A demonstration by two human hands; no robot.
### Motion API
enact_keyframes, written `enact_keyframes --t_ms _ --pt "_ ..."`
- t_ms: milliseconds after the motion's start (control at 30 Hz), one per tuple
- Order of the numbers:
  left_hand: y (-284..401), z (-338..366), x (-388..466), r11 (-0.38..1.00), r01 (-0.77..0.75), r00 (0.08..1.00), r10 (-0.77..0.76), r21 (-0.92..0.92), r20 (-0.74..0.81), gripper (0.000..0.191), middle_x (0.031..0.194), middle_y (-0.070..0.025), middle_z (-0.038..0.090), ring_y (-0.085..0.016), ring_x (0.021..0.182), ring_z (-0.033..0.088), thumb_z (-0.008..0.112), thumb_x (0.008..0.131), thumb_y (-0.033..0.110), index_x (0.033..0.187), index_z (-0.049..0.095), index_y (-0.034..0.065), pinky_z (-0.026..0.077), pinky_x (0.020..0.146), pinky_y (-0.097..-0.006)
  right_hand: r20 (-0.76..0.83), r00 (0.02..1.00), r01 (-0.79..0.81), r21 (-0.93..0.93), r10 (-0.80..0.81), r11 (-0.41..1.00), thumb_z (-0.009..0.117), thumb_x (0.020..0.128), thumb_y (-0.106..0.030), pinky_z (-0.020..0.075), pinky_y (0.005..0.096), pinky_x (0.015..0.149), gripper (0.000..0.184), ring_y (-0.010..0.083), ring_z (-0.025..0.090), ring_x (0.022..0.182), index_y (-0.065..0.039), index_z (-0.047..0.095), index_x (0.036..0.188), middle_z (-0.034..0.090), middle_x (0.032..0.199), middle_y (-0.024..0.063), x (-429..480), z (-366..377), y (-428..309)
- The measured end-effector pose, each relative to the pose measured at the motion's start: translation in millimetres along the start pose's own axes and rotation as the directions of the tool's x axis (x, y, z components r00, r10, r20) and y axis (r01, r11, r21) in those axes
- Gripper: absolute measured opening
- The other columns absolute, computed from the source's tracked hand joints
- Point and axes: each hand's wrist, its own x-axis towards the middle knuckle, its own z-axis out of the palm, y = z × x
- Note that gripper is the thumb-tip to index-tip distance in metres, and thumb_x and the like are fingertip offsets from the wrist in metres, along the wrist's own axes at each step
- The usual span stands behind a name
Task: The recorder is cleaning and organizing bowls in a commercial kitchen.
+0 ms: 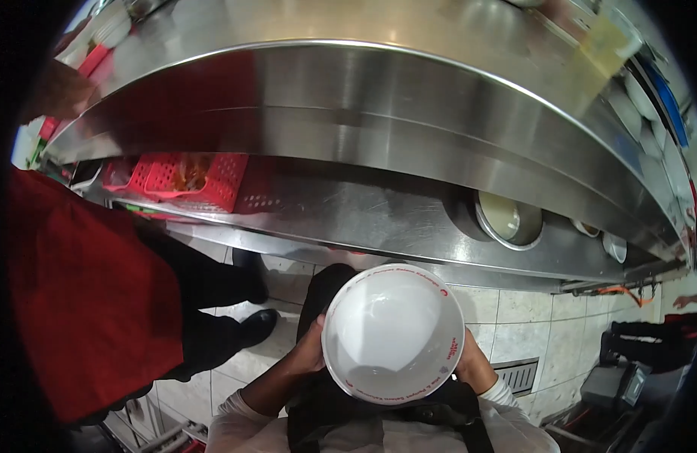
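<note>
A white bowl (391, 331) with red writing around its inner rim is held before my body, and its inside looks empty. My left hand (313, 345) grips its left side and my right hand (468, 355) grips its right side; the bowl hides most of the fingers. Beyond it runs a stainless steel counter (348, 79) with a lower shelf (348, 209). On that shelf, to the right, stands a round metal pot (510, 221) with something pale inside.
At left a co-worker in a red apron (99, 294) stands close at the counter. Red perforated baskets (224, 181) sit on the lower shelf. White bowls (651, 141) line the counter's right end. A floor drain grate (516, 376) lies at right; farther off stands another person (643, 337).
</note>
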Motion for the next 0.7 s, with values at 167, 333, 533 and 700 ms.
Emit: enact_keyframes --t_ms 167,333,533,700 --pt "3 5 -9 1.0 -0.013 0.996 0.012 -0.014 -0.091 0.079 0.129 -0.0106 0.029 -0.02 0.117 0.033 0.037 0.075 0.062 0.13 0.016 0.0086 0.032 0.094 -0.0359 0.026 0.998 -0.061 -0.098 0.064 0.993 0.043 0.084 -0.028 0.0497 0.0278 0.067 0.041 0.0182 0.058 0.085 -0.001 0.045 0.114 0.056 0.101 0.0122 2 -1 -8" --pt "-6 3 -4 0.993 -0.117 0.978 0.12 0.03 -0.168 0.086 0.131 -0.0099 0.026 -0.02 0.12 0.026 0.04 0.072 0.065 0.131 0.014 0.0084 0.027 0.096 -0.0364 0.111 0.993 0.051 -0.119 -0.038 0.992 0.039 0.085 -0.027 0.0511 0.0249 0.062 0.04 0.016 0.059 0.081 0.002 0.046 0.111 0.057 0.1 0.0123 18 9 -23" --pt "-10 0 -16 0.995 -0.045 0.958 0.016 -0.092 -0.287 0.083 0.126 -0.0118 0.034 -0.022 0.115 0.036 0.039 0.073 0.064 0.129 0.021 0.0064 0.032 0.093 -0.0369 0.22 0.975 0.005 -0.143 0.027 0.99 0.042 0.083 -0.032 0.0481 0.0344 0.075 0.044 0.0208 0.056 0.09 -0.001 0.043 0.116 0.055 0.104 0.0137 38 7 -2" --pt "-61 -28 -29 0.955 -0.13 0.951 0.045 -0.265 -0.306 0.079 0.124 -0.0122 0.037 -0.022 0.111 0.039 0.037 0.075 0.064 0.128 0.023 0.0063 0.034 0.092 -0.0369 0.2 0.977 -0.027 -0.205 0.069 0.978 0.043 0.083 -0.034 0.0447 0.0361 0.081 0.045 0.0229 0.053 0.095 -0.002 0.045 0.114 0.053 0.107 0.0138 44 14 31"
